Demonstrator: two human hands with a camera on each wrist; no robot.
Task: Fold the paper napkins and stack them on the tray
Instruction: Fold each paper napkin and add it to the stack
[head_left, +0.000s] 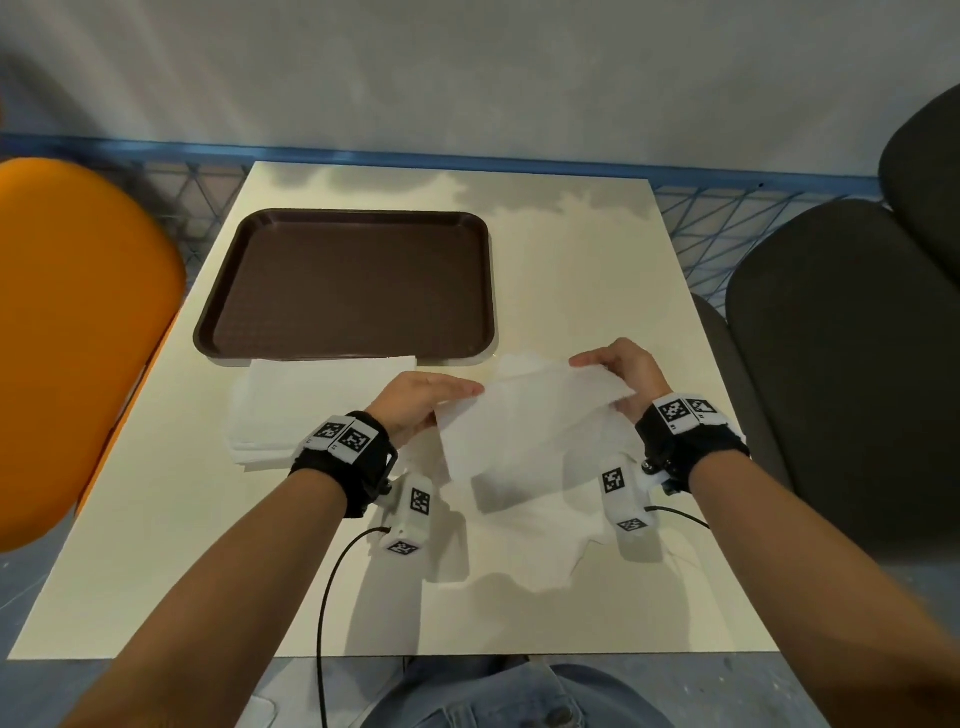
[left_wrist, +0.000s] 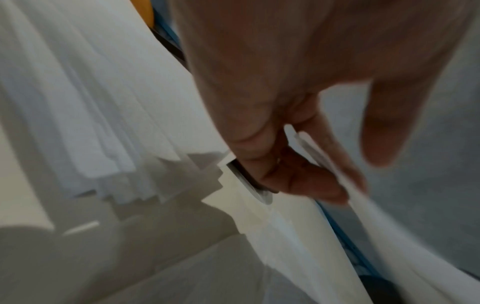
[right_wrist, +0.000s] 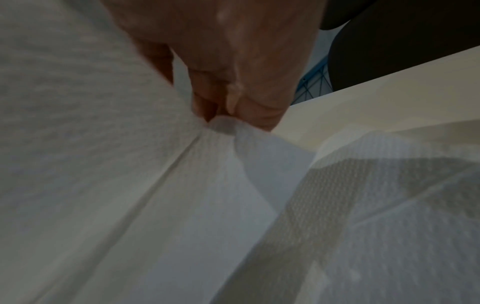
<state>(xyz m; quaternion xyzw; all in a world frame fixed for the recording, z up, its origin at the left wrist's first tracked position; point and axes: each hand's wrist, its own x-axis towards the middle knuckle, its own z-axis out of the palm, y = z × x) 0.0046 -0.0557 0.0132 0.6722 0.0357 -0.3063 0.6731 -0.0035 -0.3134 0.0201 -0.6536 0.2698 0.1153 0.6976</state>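
Fingers (head_left: 589, 360) of both hands are pinched on a napkin (head_left: 524, 415) held above the tabletop (head_left: 597, 270); corners should be matched before creasing, tray (head_left: 470, 221) at eleven o'clock.

Left hand (left_wrist: 285, 127) pinches a white napkin (left_wrist: 363, 216) beside the napkin stack (left_wrist: 91, 102)
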